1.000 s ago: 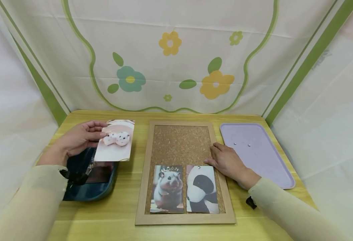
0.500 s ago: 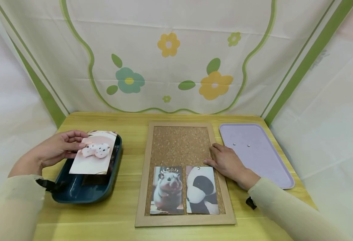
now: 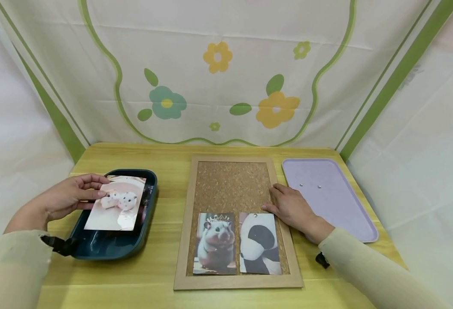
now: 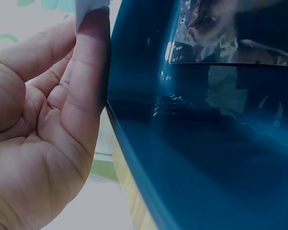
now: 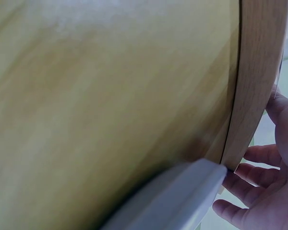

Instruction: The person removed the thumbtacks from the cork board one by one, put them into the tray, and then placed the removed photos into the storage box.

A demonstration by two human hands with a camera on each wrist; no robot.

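In the head view, my left hand (image 3: 69,195) pinches the left edge of a photo card (image 3: 116,201) with two round, white, dotted shapes on pink. The card is over a dark blue tray (image 3: 106,253), which contains another dark glossy photo (image 4: 230,33), clearer in the left wrist view. My right hand (image 3: 292,206) rests on the right side of a wood-framed cork board (image 3: 232,184), its fingers touching the frame (image 5: 259,72) in the right wrist view. A hamster photo (image 3: 215,244) and a black-and-white plush photo (image 3: 259,244) lie side by side on the board's lower half, each with a pin at its top.
A lilac tray (image 3: 332,201) with two small silver pins lies to the right of the board, close to my right hand. All of it stands on a yellow wooden table (image 3: 164,274). A white floral cloth (image 3: 218,90) rises behind the table.
My left hand has moved left and toward me with the photo card, from beside the blue tray to over it. The right hand has stayed on the cork board.
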